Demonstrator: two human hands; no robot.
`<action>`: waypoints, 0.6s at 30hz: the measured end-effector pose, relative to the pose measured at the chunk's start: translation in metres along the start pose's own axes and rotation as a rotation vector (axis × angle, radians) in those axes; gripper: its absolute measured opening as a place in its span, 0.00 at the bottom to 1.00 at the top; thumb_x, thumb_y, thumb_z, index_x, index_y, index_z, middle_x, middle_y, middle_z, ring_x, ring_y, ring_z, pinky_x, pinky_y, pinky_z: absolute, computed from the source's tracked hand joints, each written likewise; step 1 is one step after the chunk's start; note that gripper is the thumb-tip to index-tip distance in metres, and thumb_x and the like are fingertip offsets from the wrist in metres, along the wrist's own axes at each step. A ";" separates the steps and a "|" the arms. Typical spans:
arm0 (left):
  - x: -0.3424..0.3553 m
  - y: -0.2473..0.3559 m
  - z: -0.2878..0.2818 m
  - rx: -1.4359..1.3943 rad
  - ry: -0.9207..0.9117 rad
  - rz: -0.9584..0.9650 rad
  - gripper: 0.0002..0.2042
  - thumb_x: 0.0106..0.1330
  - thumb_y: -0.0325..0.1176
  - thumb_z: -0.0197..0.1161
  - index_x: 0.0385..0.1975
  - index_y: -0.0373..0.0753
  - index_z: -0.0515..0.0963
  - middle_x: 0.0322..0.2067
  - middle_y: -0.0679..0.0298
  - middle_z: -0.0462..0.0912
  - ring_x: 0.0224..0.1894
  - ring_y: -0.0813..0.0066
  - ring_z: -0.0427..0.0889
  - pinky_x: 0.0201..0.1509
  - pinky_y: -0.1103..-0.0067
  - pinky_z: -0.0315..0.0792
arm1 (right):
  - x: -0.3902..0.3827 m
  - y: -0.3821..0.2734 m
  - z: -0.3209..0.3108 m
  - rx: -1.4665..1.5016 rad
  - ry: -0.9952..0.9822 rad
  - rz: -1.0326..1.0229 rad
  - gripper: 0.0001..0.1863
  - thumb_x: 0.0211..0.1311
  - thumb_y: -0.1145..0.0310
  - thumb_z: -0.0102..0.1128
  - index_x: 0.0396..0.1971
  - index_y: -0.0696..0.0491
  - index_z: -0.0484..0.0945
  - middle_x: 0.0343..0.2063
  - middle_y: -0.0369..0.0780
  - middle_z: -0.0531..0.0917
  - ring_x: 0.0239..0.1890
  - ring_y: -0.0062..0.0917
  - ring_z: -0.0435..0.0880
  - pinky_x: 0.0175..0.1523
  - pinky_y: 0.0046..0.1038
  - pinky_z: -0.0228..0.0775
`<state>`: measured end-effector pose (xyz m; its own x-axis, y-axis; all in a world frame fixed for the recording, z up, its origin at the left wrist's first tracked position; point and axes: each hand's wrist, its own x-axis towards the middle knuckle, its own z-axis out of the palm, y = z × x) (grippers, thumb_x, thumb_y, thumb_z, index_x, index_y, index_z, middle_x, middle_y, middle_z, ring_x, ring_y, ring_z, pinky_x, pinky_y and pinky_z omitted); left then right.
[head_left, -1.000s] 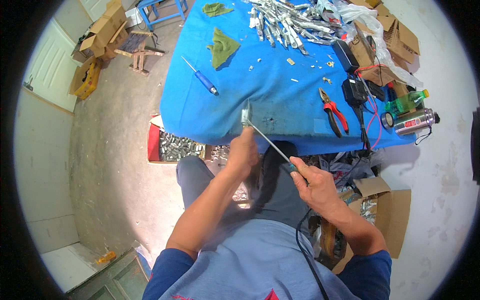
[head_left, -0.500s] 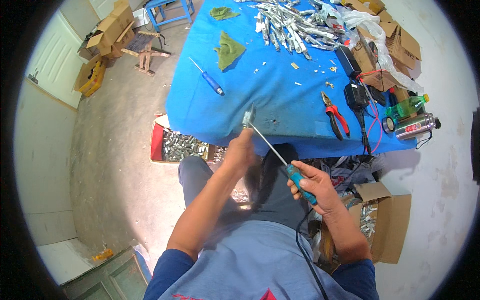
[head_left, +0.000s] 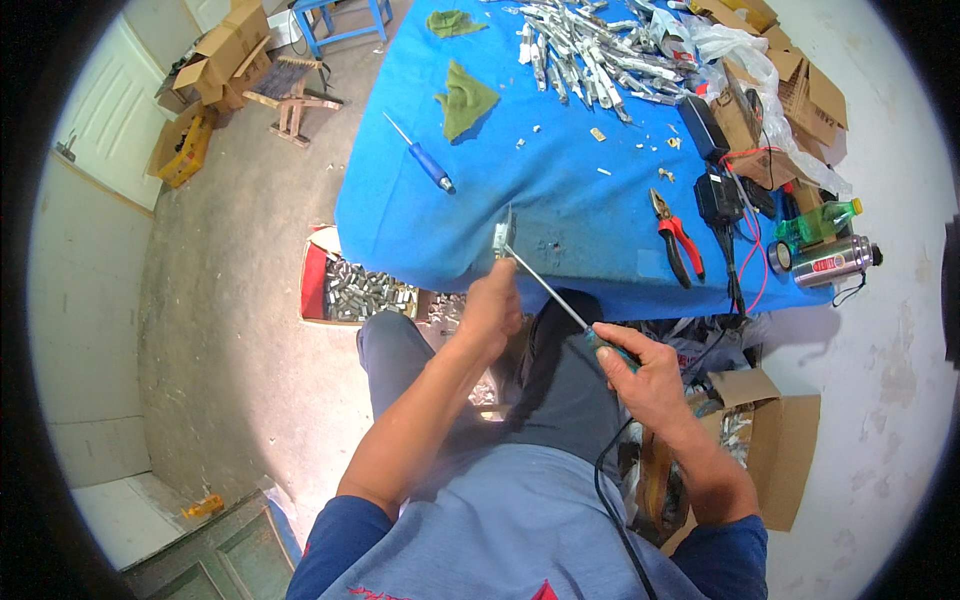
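Observation:
At the front edge of the blue-covered table, my left hand (head_left: 493, 305) is closed around the lower end of a small silvery metal piece (head_left: 502, 238). My right hand (head_left: 645, 375) grips a screwdriver (head_left: 550, 290) with a long steel shaft and a teal handle, most of which the fingers cover. The screwdriver's tip meets the metal piece just above my left fingers. Whether it sits in a gap or only rests on the surface is too small to tell. A second screwdriver (head_left: 430, 166), with a blue handle, lies on the cloth beyond my left hand.
Red-handled pliers (head_left: 678, 240), black adapters with cables (head_left: 717, 195), a green bottle (head_left: 820, 222) and a steel flask (head_left: 830, 260) occupy the right side. Long metal strips (head_left: 590, 50) are heaped at the back near green rags (head_left: 465, 100). A box of metal pieces (head_left: 365, 292) stands below left.
My right hand has shifted its hold on the screwdriver, with the palm now over the handle and more of it covered. The tip stays at the metal piece in my left hand.

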<state>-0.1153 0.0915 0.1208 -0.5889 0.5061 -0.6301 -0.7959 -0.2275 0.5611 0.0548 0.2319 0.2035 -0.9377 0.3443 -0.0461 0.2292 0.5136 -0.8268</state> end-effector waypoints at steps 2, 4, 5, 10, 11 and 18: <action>-0.001 0.001 0.001 -0.004 -0.006 -0.001 0.23 0.65 0.50 0.57 0.13 0.53 0.54 0.12 0.76 0.50 0.12 0.82 0.45 0.16 0.80 0.40 | 0.005 -0.004 -0.004 -0.180 0.048 -0.190 0.16 0.60 0.71 0.62 0.49 0.55 0.80 0.33 0.40 0.85 0.27 0.21 0.82 0.32 0.23 0.75; -0.001 0.003 0.001 -0.018 0.006 -0.022 0.23 0.65 0.49 0.57 0.13 0.53 0.54 0.12 0.76 0.49 0.12 0.82 0.45 0.16 0.80 0.40 | 0.002 -0.009 -0.001 -0.351 0.071 -0.222 0.16 0.59 0.72 0.63 0.48 0.55 0.81 0.34 0.43 0.85 0.28 0.26 0.83 0.33 0.26 0.75; 0.000 0.003 0.002 -0.024 0.012 -0.034 0.23 0.65 0.49 0.57 0.13 0.53 0.54 0.11 0.76 0.49 0.12 0.82 0.45 0.16 0.79 0.40 | 0.000 -0.011 0.002 -0.438 0.082 -0.236 0.16 0.58 0.72 0.63 0.47 0.54 0.81 0.35 0.44 0.84 0.29 0.29 0.83 0.33 0.28 0.75; -0.002 0.011 0.002 -0.045 0.021 -0.069 0.24 0.64 0.50 0.58 0.13 0.53 0.53 0.11 0.77 0.48 0.12 0.83 0.44 0.16 0.81 0.41 | -0.001 -0.013 -0.001 -0.491 -0.028 -0.228 0.18 0.61 0.71 0.61 0.52 0.55 0.78 0.28 0.40 0.82 0.24 0.26 0.81 0.28 0.26 0.72; -0.004 0.012 0.001 -0.041 0.014 -0.067 0.24 0.64 0.50 0.59 0.13 0.53 0.53 0.11 0.77 0.48 0.12 0.83 0.44 0.16 0.81 0.41 | 0.005 -0.011 -0.008 -0.270 -0.081 -0.124 0.19 0.62 0.70 0.61 0.54 0.56 0.77 0.27 0.38 0.82 0.22 0.22 0.80 0.26 0.25 0.71; -0.012 0.011 -0.008 -0.041 -0.094 -0.125 0.25 0.64 0.55 0.58 0.13 0.52 0.54 0.11 0.77 0.50 0.11 0.83 0.45 0.16 0.83 0.42 | -0.002 0.001 -0.025 0.506 -0.224 0.437 0.22 0.66 0.68 0.58 0.58 0.57 0.73 0.30 0.37 0.82 0.22 0.13 0.77 0.19 0.14 0.65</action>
<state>-0.1181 0.0768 0.1303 -0.4709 0.6075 -0.6397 -0.8683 -0.1908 0.4579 0.0630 0.2509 0.2169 -0.8313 0.2378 -0.5024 0.4982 -0.0822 -0.8632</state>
